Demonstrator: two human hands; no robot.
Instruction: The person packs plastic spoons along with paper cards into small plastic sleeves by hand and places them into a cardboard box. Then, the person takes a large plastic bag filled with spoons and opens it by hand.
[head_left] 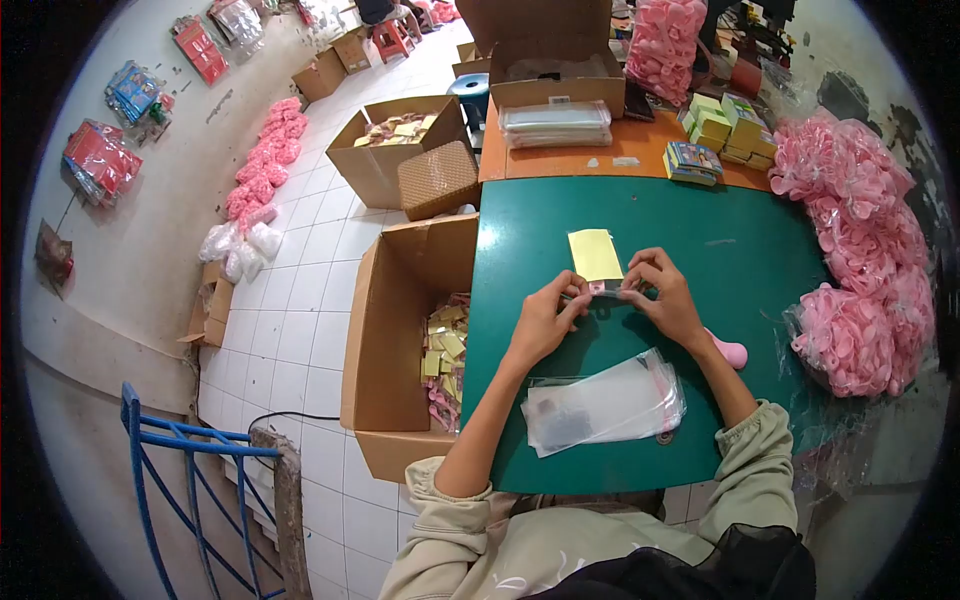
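Note:
A clear plastic packet with a yellow card (595,255) lies on the green table (520,225), its near end between my hands. My left hand (547,315) pinches the left corner of that end. At the right corner, my right hand (662,297) has its fingers closed on the same edge. Something small and pink shows through the plastic between the fingertips. Nearer my body lies a stack of clear plastic bags (600,408). A pink object (728,350) is partly hidden behind my right forearm.
An open carton (375,345) of yellow-carded packets stands left of the table. Bagged pink items (850,330) line the right edge. On the orange table (550,163) are bundled plastic bags (555,125), small boxes (692,162) and another carton (545,92).

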